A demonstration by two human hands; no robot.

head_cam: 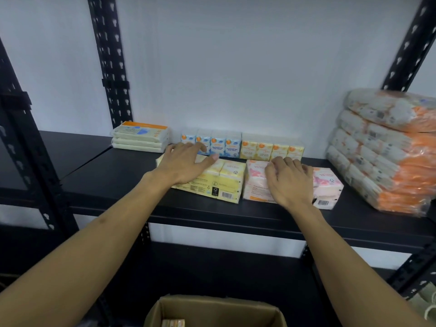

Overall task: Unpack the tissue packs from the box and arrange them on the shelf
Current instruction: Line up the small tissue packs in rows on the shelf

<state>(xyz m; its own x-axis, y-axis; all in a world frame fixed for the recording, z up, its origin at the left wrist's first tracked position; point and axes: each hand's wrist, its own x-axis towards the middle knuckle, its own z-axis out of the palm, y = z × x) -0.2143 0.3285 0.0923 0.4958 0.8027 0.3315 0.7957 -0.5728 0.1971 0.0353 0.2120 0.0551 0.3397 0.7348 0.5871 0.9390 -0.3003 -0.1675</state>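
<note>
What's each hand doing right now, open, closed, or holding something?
Left hand: open, fingers spread flat on the yellow tissue pack.
Right hand: fingers curled on the pink tissue pack; whether it grips cannot be told.
</note>
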